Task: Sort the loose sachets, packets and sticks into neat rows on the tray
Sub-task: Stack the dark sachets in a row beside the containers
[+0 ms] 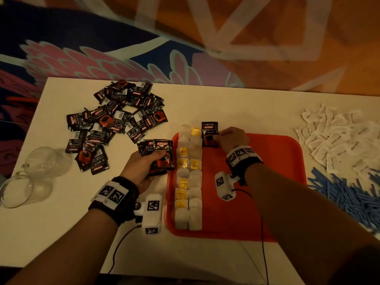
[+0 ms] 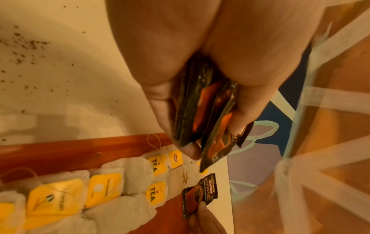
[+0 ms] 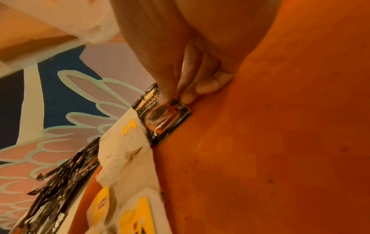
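Coffee sachet (image 1: 209, 134), black with red cup print, lies at far end of red tray (image 1: 267, 161), just right of the tea bags, top edge overhanging the tray rim. Right hand (image 1: 232, 138) pinches its right edge, thumb on top, other fingers curled against the tray floor; right wrist view shows same (image 3: 164, 118). Left hand (image 1: 144, 163) grips a fanned bunch of sachets (image 1: 159, 153) just left of the tray, over the worktop (image 1: 61, 233); at least three faces show in head view, exact count hidden by fingers. Left wrist view: bunch (image 2: 202, 114) seen edge-on, thumb and fingers clamped round it.

Tea bags (image 1: 188, 177): two rows side by side along tray's left side, roughly nine or ten each, some yellow tags up; far ones blur together. Loose pile of black sachets (image 1: 115, 124) at far left of worktop, overlapping, uncountable. White packets (image 1: 339, 138) in a heap at right, washed out, print unreadable. Blue sticks (image 1: 349, 196) heaped at right edge, cut off by frame. Two clear glass cups (image 1: 30, 177) at left edge, nearer one partly cropped. Both forearms extend forward, wristbands with markers on.
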